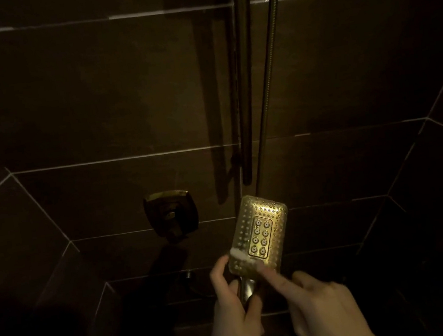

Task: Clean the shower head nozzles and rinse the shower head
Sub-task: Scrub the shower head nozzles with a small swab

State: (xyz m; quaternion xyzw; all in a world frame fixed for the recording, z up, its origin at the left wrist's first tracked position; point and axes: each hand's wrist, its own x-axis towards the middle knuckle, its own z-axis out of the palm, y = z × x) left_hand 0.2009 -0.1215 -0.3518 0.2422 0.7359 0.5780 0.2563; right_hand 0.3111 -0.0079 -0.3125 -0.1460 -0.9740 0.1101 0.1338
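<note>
a: we have the shower head (259, 233) low in the middle of the view, face tilted up toward us, brass-coloured, with small holes round the edge and a raised panel of larger nozzles (261, 237) in the centre

b: and a pale smear, foam or paste we think, lies across the lower left of the face, just beside that panel

a: our left hand (233, 306) holds it by the handle (247, 287), fingers curled round and clamped on the stem, thumb up against the lower edge of the head

b: our right hand (323, 306) has the index finger (272, 273) stretched out, tip touching the bottom edge of the face, the other fingers folded loosely together; it grips nothing that we can see

a: so we judge this to be the rubbing step. we should press lightly and work the fingertip in small circles across each row, then over the big nozzles one by one

b: keep the left grip firm so the head doesn't twist, and keep the face tilted to catch what light there is, since the stall is dim

a: beyond it, the hose (269, 92) and the slide bar (245, 95) run up the dark tiled wall (94, 99), and the valve handle (172, 215) sits to the left, untouched; no water shows, so rinsing looks still to come
</note>
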